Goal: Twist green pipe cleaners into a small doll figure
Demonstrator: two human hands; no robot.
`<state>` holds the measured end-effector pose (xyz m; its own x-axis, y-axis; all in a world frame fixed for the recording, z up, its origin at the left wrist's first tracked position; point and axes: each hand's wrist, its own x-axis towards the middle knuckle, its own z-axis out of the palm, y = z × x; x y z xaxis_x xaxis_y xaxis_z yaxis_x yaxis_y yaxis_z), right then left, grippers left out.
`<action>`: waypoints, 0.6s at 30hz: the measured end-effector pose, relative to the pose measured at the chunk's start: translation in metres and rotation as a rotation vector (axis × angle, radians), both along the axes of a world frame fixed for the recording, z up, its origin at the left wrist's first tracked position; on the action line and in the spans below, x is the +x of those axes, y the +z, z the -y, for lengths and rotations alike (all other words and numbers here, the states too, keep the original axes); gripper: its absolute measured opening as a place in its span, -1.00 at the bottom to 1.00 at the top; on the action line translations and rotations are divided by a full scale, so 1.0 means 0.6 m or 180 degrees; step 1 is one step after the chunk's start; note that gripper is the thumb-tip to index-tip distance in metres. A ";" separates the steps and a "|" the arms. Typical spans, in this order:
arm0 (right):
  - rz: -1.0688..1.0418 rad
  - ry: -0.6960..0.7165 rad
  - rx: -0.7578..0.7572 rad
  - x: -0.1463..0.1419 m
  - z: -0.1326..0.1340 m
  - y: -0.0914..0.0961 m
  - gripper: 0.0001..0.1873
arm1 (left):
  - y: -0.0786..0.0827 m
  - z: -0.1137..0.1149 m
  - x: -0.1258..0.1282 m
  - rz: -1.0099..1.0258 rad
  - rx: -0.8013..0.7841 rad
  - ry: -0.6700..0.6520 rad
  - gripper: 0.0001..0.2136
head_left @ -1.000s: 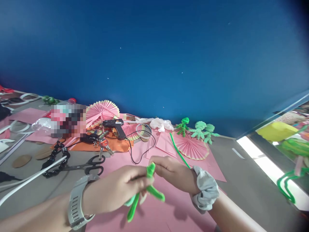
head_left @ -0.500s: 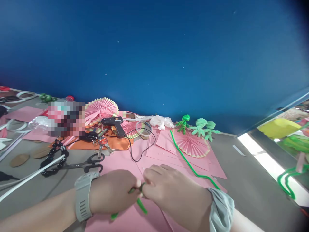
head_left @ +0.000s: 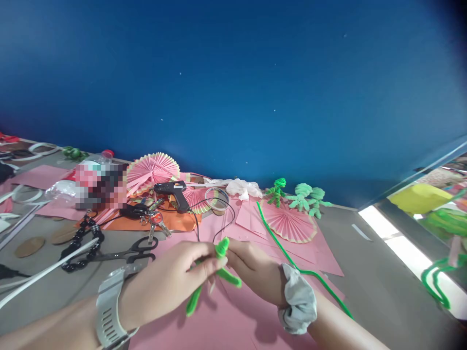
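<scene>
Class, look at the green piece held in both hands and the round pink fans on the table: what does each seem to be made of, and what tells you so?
Green piece: likely a pipe cleaner, fuzzy matt pile over a bendable core, judging by its soft outline and tight bends between the left hand and right hand. Pink fans: apparently folded paper, matt, with sharp pleats radiating from the centre.

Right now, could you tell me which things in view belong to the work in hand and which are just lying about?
In hand:
- green pipe cleaner piece, pinched between left hand and right hand
- long green pipe cleaner trailing past the right wrist
- pink paper sheet beneath the hands

Lying about:
- glue gun
- scissors
- keys
- black bead chain
- pink paper fans
- finished green figures
</scene>
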<state>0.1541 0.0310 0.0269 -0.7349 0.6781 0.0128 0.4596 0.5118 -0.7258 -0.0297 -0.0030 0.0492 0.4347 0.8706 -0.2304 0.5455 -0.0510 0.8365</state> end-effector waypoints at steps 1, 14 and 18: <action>0.0352 -0.0055 0.0173 -0.001 0.004 0.006 -0.75 | -0.001 -0.005 -0.003 -0.0327 0.0319 0.0143 -0.68; 0.1774 0.0926 0.1964 -0.008 0.050 0.058 -0.87 | -0.007 -0.004 -0.026 -0.1608 0.1231 -0.0921 -0.71; 0.1533 0.1111 0.1796 -0.016 0.064 0.051 -0.94 | -0.015 0.010 -0.028 -0.1743 0.1230 -0.1120 -0.77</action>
